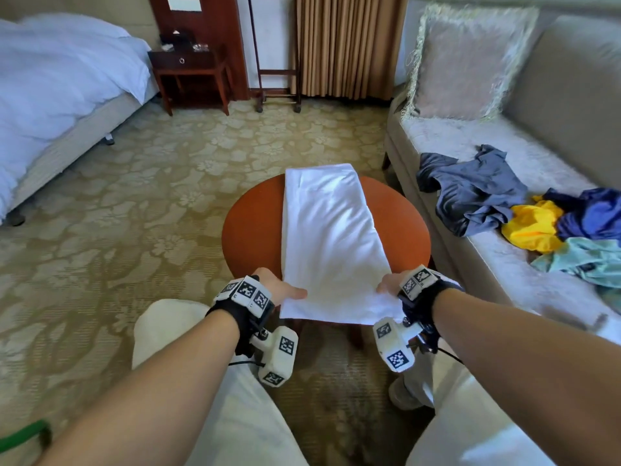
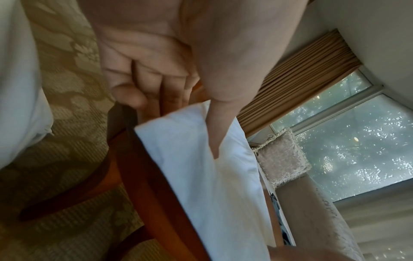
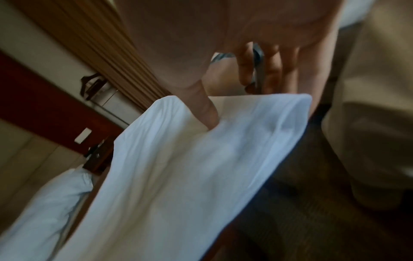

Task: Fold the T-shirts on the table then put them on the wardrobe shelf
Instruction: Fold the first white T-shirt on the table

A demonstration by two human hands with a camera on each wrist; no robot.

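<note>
A white T-shirt [image 1: 331, 237], folded into a long strip, lies across the round orange-brown table [image 1: 252, 227], its far end hanging past the far rim. My left hand [image 1: 285, 292] pinches the near left corner, thumb on top and fingers underneath. My right hand [image 1: 386, 285] pinches the near right corner the same way. The near edge is lifted slightly off the table. In the left wrist view the thumb [image 2: 218, 123] presses into the white T-shirt [image 2: 212, 176]. In the right wrist view the thumb [image 3: 205, 111] presses into the white T-shirt [image 3: 178, 167], fingers beneath.
A beige sofa [image 1: 470, 153] at right carries a grey-blue shirt [image 1: 470, 190], a yellow one [image 1: 534, 227], a dark blue one [image 1: 594, 213] and a light teal one [image 1: 584, 260]. A bed [image 1: 60, 82] stands at left, a dark wooden nightstand [image 1: 191, 75] behind. Patterned carpet surrounds the table.
</note>
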